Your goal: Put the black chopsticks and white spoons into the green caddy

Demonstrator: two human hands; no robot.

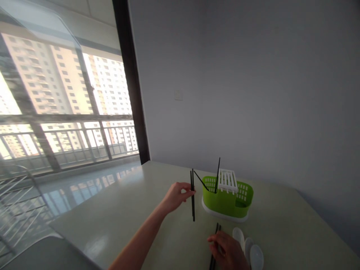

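Note:
My left hand [178, 195] pinches a pair of black chopsticks [193, 204] between thumb and fingers. They are held upright, just left of the green cutlery holder [222, 204]. Two single black chopsticks stand in that holder, one leaning left [201, 180] and one nearly upright [217, 174]. Low in the view, my right hand [229, 249] has its fingers curled around more black chopsticks [213, 260] near the tabletop, partly hidden by the hand. Several white spoons [256, 257] lie close beside its right edge.
A white slotted rack [227, 180] sits across the holder's top, and a white base [225, 215] is under it. The pale table [118, 217] ends near a grey wall [253, 93]. At left are a grey chair [47, 255], a metal rack [19, 210] and large windows.

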